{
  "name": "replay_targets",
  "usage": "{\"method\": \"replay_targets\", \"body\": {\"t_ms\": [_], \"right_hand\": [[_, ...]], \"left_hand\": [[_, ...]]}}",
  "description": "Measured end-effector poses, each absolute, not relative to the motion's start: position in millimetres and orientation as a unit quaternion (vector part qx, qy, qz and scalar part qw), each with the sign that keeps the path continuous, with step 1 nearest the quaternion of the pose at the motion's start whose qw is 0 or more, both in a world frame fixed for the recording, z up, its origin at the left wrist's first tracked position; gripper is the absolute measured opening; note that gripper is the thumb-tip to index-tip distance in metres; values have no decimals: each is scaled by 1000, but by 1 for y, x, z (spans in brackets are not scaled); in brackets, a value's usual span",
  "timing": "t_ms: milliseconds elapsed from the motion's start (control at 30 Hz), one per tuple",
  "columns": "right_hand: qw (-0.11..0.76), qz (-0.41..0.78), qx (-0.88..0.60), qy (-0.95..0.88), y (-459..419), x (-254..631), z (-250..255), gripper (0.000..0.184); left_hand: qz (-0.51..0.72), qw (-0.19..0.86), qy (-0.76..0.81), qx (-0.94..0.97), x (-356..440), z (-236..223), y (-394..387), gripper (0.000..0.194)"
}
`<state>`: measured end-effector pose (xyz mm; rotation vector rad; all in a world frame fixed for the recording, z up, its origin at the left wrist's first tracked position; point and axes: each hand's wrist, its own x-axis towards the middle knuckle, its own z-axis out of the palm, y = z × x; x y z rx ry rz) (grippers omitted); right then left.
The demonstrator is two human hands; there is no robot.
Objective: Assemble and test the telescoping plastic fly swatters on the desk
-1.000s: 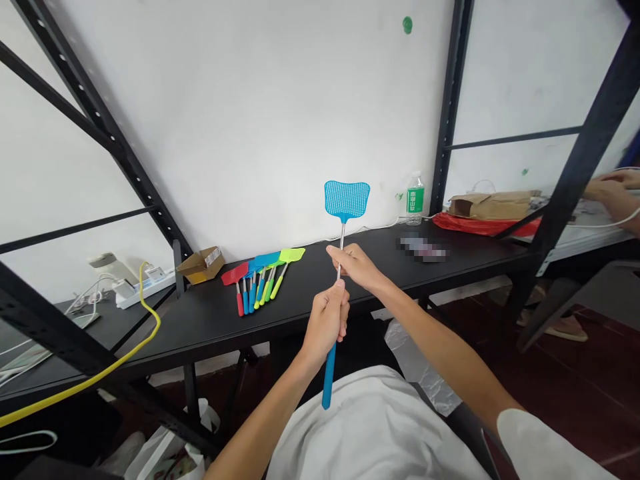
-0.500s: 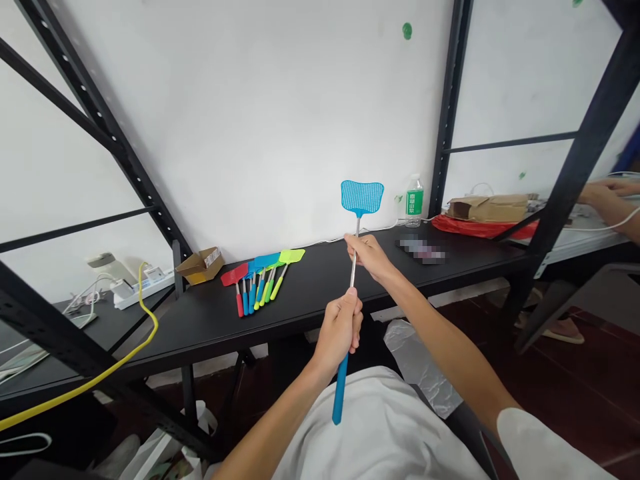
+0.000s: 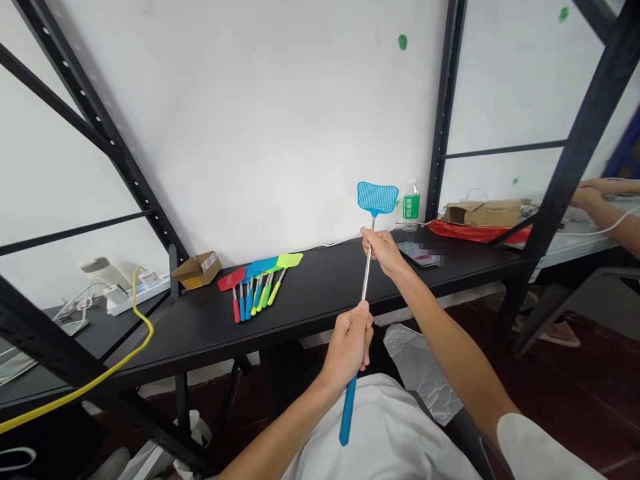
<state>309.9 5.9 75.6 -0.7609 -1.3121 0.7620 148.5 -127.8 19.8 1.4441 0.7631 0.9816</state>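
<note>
Hands, head view: left hand (image 3: 349, 348) wrapped in a tight fist around the grip; right hand (image 3: 383, 251) higher up, fingers closed around the steel shaft.
Held item: blue fly swatter (image 3: 367, 277), tilted upward, its mesh head (image 3: 377, 198) above the shelf's far edge and its blue handle (image 3: 347, 413) pointing down toward the person's white shirt (image 3: 380, 433).
Shelf: black shelf (image 3: 200, 327) bearing a fanned row of colored fly swatters (image 3: 257, 290), a cardboard box (image 3: 197, 271), and a water bottle (image 3: 411, 205).
Right side: a co-worker's hands (image 3: 587, 197) at a neighboring table.

Fly swatter shaft (image 3: 367, 273) hidden by the left hand (image 3: 349, 347), phone (image 3: 417, 254) partly pixelated, bottle (image 3: 411, 207) label too small to read
</note>
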Motion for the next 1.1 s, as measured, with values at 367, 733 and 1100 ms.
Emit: {"method": "replay_targets", "body": {"t_ms": [367, 733, 1100], "right_hand": [[677, 354, -359, -537, 21, 321, 67, 51], [578, 395, -314, -641, 2, 283, 62, 56], [137, 419, -259, -859, -32, 249, 57, 54]], "left_hand": [[384, 591, 351, 617, 131, 4, -142, 58], [416, 599, 358, 583, 95, -31, -144, 53], [494, 589, 370, 522, 86, -28, -128, 57]]}}
